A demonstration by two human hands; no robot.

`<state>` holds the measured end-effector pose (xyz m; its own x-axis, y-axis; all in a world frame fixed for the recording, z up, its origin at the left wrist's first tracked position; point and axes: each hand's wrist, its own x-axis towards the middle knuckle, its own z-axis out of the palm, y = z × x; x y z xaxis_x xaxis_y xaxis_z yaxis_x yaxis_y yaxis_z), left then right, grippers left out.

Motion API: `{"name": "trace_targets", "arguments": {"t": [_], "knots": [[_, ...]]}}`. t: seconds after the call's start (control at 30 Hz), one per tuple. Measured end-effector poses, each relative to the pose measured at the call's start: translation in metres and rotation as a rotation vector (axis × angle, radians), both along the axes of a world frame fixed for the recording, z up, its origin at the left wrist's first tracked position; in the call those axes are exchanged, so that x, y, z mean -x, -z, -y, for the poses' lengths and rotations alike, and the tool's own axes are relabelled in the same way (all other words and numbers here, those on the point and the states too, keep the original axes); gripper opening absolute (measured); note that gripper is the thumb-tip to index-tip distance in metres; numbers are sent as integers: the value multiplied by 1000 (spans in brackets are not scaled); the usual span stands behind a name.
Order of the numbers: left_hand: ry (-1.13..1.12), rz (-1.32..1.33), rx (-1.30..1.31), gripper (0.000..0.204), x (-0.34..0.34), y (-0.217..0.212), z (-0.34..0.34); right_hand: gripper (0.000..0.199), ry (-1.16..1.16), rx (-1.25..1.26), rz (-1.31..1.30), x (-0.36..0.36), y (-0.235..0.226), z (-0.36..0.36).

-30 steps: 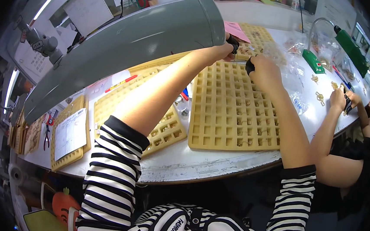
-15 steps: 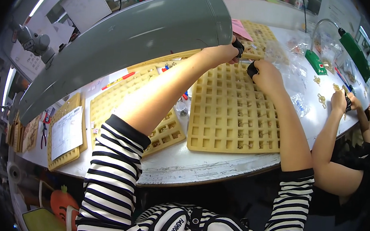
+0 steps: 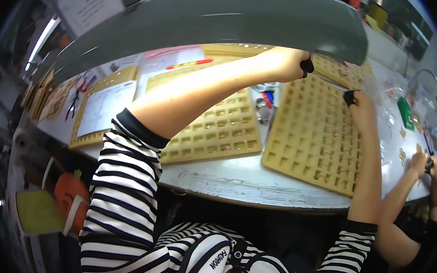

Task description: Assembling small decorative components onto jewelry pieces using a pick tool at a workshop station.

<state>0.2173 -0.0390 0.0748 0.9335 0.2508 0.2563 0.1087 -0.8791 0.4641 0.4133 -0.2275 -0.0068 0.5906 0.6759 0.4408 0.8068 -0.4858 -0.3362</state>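
Note:
A pale yellow tray [image 3: 300, 138] of small square compartments lies in front of me; its right-hand columns hold small gold-coloured pieces, too small to name. At its far edge is my left hand [image 3: 289, 65], closed, with black covers on its fingertips. To the right and a little nearer, my right hand [image 3: 364, 111] is also closed, its black-covered fingers pinched over the tray's far right part. Whatever either hand holds is too small to make out. Another yellow tray [image 3: 224, 126] with gold-coloured pieces lies to the left, partly under my left forearm.
A large grey-green lamp hood [image 3: 217, 21] hangs low over the table's far side. Papers [image 3: 107, 104], pliers [image 3: 72, 105] and a red-yellow pen [image 3: 189, 64] lie left. Beyond my hands is a further tray [image 3: 339, 73]. At right are plastic bags [image 3: 388, 116] and a co-worker's hand [image 3: 418, 163].
The whole view has shifted and tilted, so the lamp hood, trays and hands appear farther right. Both hands stay closed by the tray's far end, and the gap between them looks slightly wider.

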Motion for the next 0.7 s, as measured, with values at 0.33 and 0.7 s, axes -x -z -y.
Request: {"name": "trace_targets", "arguments": {"t": [0.33, 0.7], "knots": [[-374, -342, -237, 14, 216, -15, -47, 20, -24, 60, 216, 15, -34, 7], [-328, -410, -418, 14, 281, 40, -54, 23, -331, -9, 319, 137, -59, -21]]}}
